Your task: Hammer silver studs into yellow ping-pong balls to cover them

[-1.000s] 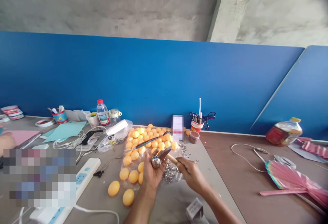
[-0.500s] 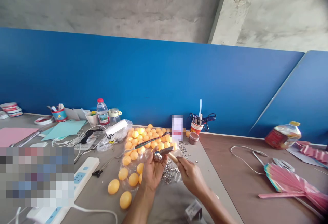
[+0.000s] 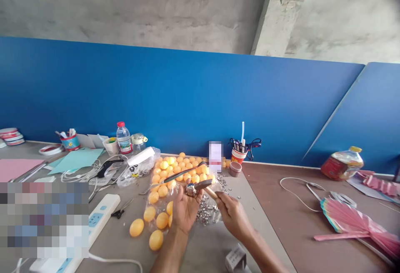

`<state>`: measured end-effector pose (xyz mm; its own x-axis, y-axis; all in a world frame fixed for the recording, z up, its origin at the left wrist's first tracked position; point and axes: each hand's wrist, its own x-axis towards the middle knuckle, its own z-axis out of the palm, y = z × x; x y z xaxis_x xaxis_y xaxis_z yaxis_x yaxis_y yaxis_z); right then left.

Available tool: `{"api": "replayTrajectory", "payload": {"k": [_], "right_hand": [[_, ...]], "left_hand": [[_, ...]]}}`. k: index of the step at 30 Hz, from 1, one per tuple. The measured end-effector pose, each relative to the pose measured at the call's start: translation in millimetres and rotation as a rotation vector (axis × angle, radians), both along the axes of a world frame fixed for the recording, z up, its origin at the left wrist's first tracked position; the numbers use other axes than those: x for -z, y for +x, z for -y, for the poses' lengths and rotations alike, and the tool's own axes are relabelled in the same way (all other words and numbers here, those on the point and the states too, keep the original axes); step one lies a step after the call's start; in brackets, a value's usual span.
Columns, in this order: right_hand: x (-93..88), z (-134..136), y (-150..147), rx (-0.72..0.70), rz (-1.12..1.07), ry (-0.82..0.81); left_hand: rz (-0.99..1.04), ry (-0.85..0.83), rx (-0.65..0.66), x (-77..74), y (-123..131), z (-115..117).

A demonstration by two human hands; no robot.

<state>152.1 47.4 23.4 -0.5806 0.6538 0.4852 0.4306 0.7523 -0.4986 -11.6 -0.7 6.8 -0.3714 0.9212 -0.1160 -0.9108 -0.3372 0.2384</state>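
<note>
Left hand [image 3: 184,210] is wrapped round a shiny silver ball [image 3: 190,189], held up over the front-middle of the surface [image 3: 206,246]. Right hand [image 3: 233,214] is clamped on a small hammer [image 3: 204,185]. Its handle slants up and left, so the head sits right at the ball. The orange ping-pong balls [image 3: 175,169] are just behind.

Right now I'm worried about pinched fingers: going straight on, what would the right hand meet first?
Probably the silver ball in the left hand: the right hand points up-left along its hammer, whose head is at that ball. Depth is unclear.
</note>
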Motion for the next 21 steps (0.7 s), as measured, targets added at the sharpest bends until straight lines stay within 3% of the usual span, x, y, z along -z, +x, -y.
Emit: {"api": "replayTrajectory", "payload": {"k": [6,11,17,21], "right_hand": [[3.2,-5,1,0.035,0.07,-0.069],[-3.5,-9,7,0.043,-0.082,-0.126],[0.6,-13,9,0.068,-0.094,-0.007],[5.8,-12,6,0.039,-0.077,0.118]], "left_hand": [[-0.019,-0.012,0.018,-1.4,1,2],[-0.001,0.028,0.048,-5.3,1,3],[-0.068,0.015,0.088,2.3,-1,1],[-0.079,-0.013,0.033,7.7,-3,0]]}}
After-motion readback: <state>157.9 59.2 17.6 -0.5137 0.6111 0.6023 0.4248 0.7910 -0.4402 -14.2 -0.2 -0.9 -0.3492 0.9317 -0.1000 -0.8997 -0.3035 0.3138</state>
